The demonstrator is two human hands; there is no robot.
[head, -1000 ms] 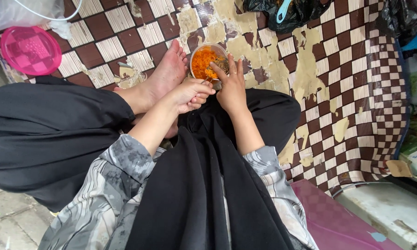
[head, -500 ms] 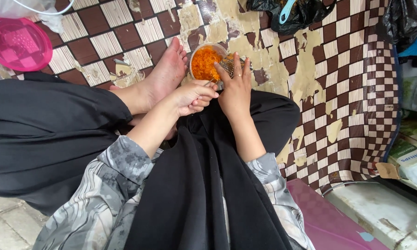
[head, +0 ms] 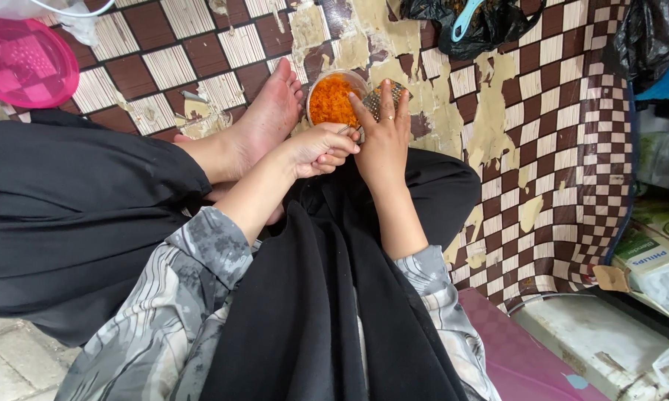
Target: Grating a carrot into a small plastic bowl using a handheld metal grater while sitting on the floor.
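Observation:
A clear bowl [head: 335,96] of orange shreds stands on the checkered mat, just in front of my bare foot [head: 266,122]. A metal grater [head: 391,95] leans at the bowl's right rim. My left hand [head: 321,149] is closed in a fist on the grater's thin handle at its lower end. My right hand [head: 383,136] lies flat on the grater's face with fingers stretched out and a ring showing. Whatever is under its palm is hidden.
A pink plastic lid [head: 24,63] lies at the far left of the worn brown-and-white mat [head: 557,148]. A black bag [head: 490,26] with a blue-handled tool sits at the top. Boxes and bags crowd the right edge [head: 650,252]. My black-clothed knees flank the hands.
My right hand has slid slightly up along the grater. The left fist, bowl and foot stay where they were, and the view has shifted a little.

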